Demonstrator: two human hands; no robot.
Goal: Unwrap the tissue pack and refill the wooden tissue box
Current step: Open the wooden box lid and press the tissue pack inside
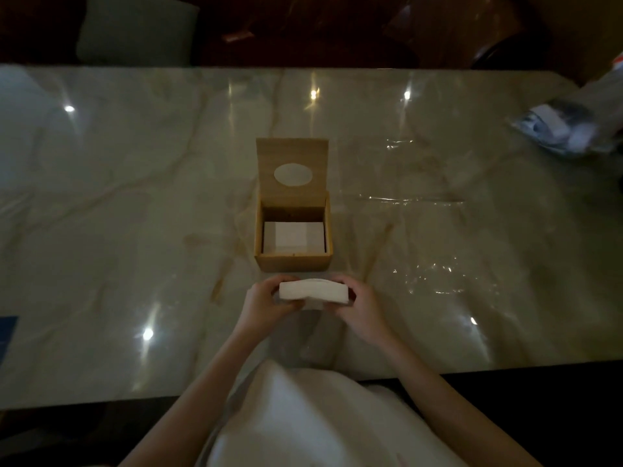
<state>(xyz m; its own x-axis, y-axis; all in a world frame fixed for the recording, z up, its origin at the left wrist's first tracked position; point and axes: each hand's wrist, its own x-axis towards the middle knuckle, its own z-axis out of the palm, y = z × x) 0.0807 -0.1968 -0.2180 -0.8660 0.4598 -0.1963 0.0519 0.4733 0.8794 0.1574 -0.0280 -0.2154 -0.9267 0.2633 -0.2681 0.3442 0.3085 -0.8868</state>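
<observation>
I grip the tissue stack [314, 292] at its ends, left hand [266, 303] and right hand [360, 303] closed; the wooden tissue box [293, 257] sits open just ahead of both, equally near, the stack's long axis crosswise.

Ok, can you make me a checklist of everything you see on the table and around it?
Surface: glossy marble table, with light glare.
Job's things: wooden tissue box at centre, hinged lid standing open, some white tissues already inside; unwrapped tissue stack held just in front of the box.
Clutter: clear plastic wrap lying right of the box; plastic-wrapped packs at far right; blue item at the left edge.
Hands: left hand and right hand grip the stack's ends.
Cables: nothing seen.
Surroundings: dark chairs beyond the table, dim room.
</observation>
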